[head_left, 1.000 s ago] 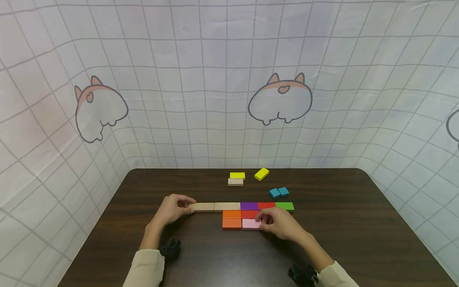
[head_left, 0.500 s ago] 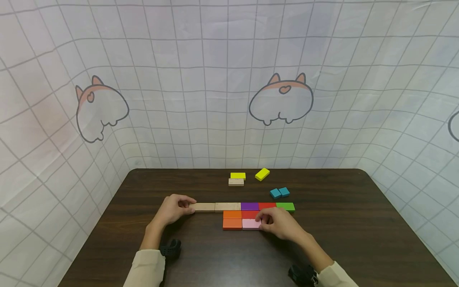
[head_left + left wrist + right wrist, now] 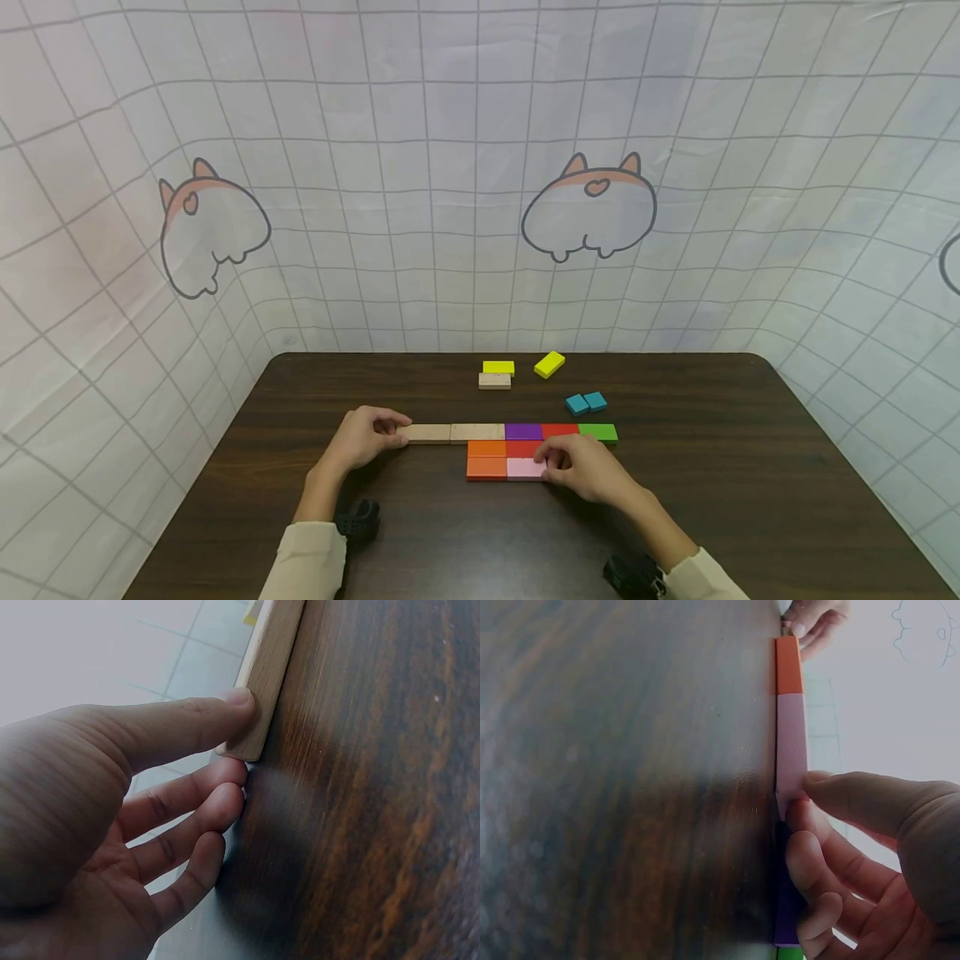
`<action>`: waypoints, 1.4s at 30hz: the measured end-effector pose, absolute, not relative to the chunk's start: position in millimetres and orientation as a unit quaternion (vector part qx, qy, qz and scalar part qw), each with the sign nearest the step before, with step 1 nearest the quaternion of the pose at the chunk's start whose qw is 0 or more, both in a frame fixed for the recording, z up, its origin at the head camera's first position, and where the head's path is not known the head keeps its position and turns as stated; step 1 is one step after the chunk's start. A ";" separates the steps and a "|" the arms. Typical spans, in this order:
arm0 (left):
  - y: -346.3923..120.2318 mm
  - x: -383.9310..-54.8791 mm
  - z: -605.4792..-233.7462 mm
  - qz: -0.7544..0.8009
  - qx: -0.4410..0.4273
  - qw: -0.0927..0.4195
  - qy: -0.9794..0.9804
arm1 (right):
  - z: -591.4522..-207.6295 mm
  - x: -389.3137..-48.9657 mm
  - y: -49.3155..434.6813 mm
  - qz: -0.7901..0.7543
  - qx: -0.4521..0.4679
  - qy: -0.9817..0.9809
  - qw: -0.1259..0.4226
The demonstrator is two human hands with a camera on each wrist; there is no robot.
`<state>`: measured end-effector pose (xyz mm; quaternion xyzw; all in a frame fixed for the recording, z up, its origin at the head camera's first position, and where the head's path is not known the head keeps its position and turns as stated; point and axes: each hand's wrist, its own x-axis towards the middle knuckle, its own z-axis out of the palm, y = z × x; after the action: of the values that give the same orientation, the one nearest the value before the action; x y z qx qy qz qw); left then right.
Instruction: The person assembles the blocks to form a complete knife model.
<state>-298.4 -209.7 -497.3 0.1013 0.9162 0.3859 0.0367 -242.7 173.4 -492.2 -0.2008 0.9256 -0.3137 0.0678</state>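
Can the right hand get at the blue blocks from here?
Probably yes. The right hand grips the pink block, so it would have to let go first, but the blue blocks lie uncovered just beyond the green block, with only flat blocks in between.

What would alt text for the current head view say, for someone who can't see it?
The left hand pinches the plain block at the left end of a flat block layout on a dark table; the right hand pinches a pink block in the layout's nearest row. Farther back lie two yellow blocks, another plain block and two blue blocks.
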 end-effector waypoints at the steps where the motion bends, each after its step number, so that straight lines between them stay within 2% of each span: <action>1: -209.7 -298.2 -497.2 0.386 0.101 0.037 0.916 | -492.1 -242.6 173.2 -0.315 -0.200 0.925 0.068; 12: -209.9 -298.7 -497.0 0.383 0.102 0.036 0.917 | -480.0 -244.0 185.9 -0.349 -0.226 0.906 0.081; 18: -211.5 -299.5 -495.5 0.384 0.101 0.030 0.917 | -464.8 -254.9 200.9 -0.377 -0.231 0.896 0.047; 26: -211.5 -298.6 -496.9 0.382 0.103 0.034 0.918 | -464.6 -293.0 208.4 -0.444 -0.192 0.875 0.005; 35: -210.4 -299.1 -498.6 0.381 0.103 0.027 0.918 | -472.4 -351.2 206.0 -0.400 -0.138 0.906 0.017; 42: -208.8 -299.4 -498.3 0.379 0.101 0.029 0.919 | -481.4 -376.0 205.9 -0.351 -0.116 0.928 0.041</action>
<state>-299.4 -208.8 -498.3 0.1012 0.9194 0.3789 0.0293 -376.0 205.9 -481.4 -0.1155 0.9281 -0.3515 0.0408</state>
